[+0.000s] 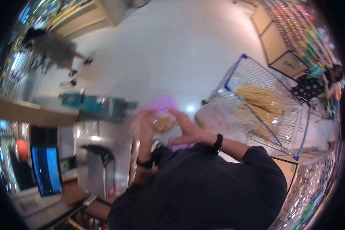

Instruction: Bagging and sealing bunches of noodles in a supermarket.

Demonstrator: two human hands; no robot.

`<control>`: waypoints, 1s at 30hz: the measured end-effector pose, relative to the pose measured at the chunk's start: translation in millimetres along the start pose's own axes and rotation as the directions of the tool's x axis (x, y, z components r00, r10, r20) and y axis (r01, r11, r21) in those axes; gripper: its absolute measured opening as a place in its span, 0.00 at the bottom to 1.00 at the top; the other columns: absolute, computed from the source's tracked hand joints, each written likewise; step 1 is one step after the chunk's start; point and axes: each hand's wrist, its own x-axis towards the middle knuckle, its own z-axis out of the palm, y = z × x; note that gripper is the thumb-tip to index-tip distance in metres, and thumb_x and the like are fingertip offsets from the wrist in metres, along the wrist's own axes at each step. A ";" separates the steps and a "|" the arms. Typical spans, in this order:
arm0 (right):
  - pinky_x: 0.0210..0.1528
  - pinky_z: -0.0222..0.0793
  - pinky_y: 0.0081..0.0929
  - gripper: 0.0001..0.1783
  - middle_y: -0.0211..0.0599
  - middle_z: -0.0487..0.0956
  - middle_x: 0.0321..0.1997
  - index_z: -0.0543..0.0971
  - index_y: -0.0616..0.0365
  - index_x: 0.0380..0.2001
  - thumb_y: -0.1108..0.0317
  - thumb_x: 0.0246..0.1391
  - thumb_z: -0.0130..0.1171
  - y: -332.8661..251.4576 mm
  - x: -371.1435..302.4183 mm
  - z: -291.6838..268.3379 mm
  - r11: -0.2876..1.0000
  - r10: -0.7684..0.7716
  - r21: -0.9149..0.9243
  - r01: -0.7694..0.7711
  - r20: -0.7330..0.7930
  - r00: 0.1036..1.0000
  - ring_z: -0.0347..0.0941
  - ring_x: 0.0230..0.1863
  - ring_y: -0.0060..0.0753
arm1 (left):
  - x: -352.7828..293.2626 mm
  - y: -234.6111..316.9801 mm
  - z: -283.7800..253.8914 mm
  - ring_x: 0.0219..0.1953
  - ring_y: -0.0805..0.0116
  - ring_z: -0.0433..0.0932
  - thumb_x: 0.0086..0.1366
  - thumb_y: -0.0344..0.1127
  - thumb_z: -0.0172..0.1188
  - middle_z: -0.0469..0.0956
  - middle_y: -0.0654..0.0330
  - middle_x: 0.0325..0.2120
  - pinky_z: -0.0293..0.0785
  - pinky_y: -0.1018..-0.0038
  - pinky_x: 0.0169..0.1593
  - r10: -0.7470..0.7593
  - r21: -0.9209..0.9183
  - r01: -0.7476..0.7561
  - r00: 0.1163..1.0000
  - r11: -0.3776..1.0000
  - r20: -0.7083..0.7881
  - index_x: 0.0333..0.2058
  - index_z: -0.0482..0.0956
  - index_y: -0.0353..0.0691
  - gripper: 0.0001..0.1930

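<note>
- I see red printing on the plastic bag (214, 119) at three o'clock, in the shopping cart (229, 82); my feed is too blurred to read it, or the blue screen (46, 170) at eight.
- The left hand (143, 119) comes up from seven o'clock, the right hand (188, 132) from four, thumb and fingers spread wide.
- The clear pack (164, 123), its contents yellowish, sits mid-view between them; I cannot tell how firmly the blurred left fingers grip.
- Beyond, at twelve, something purple (163, 104) is partly covered.
</note>
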 end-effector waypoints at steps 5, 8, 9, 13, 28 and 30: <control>0.58 0.68 0.42 0.53 0.54 0.74 0.56 0.61 0.61 0.67 0.61 0.40 0.77 -20.4 51.4 33.4 0.986 0.140 0.114 -0.124 -0.152 0.978 0.71 0.58 0.55 | 24.1 83.6 -29.0 0.30 0.76 0.76 0.81 0.53 0.36 0.76 0.64 0.18 0.73 0.79 0.39 -0.281 -0.504 0.298 0.953 0.811 0.113 0.38 0.81 0.31 0.31; 0.57 0.70 0.38 0.47 0.53 0.76 0.55 0.65 0.62 0.63 0.62 0.41 0.77 -22.3 71.2 29.7 0.957 0.108 0.263 -0.121 0.064 0.992 0.74 0.57 0.51 | 33.2 84.6 -55.1 0.37 0.69 0.79 0.80 0.57 0.31 0.82 0.58 0.25 0.73 0.72 0.52 -0.091 -0.387 0.178 0.969 0.905 0.231 0.39 0.82 0.27 0.37; 0.57 0.70 0.38 0.47 0.53 0.76 0.55 0.65 0.62 0.63 0.62 0.41 0.77 -20.2 76.7 25.8 0.958 0.100 0.264 -0.115 0.071 0.993 0.74 0.57 0.51 | 38.5 85.4 -62.3 0.37 0.69 0.79 0.80 0.57 0.31 0.82 0.58 0.25 0.73 0.72 0.52 -0.092 -0.387 0.174 0.971 0.905 0.221 0.39 0.82 0.27 0.37; 0.68 0.62 0.34 0.47 0.48 0.74 0.60 0.65 0.62 0.65 0.61 0.43 0.77 11.5 81.8 14.2 0.927 0.028 0.344 -0.148 0.332 0.943 0.68 0.66 0.41 | 61.2 77.1 -74.6 0.41 0.64 0.82 0.80 0.58 0.30 0.86 0.53 0.31 0.75 0.70 0.53 -0.040 -0.392 0.261 0.871 0.882 0.489 0.30 0.86 0.30 0.41; 0.64 0.64 0.35 0.55 0.47 0.70 0.63 0.59 0.59 0.67 0.55 0.41 0.80 -52.5 107.4 -7.0 0.922 -0.022 0.386 -0.015 0.091 0.996 0.69 0.63 0.39 | 62.3 102.3 -61.8 0.28 0.75 0.77 0.79 0.59 0.31 0.74 0.65 0.16 0.73 0.79 0.42 -0.038 -0.443 0.140 0.972 0.885 0.231 0.34 0.82 0.32 0.37; 0.49 0.73 0.33 0.39 0.45 0.78 0.47 0.69 0.59 0.55 0.54 0.45 0.78 -54.5 122.5 -2.3 0.963 -0.018 0.270 0.017 0.000 1.000 0.78 0.46 0.36 | 66.1 101.1 -69.1 0.29 0.75 0.75 0.79 0.59 0.30 0.72 0.66 0.16 0.72 0.80 0.42 -0.055 -0.474 0.157 0.974 0.866 0.221 0.35 0.82 0.33 0.38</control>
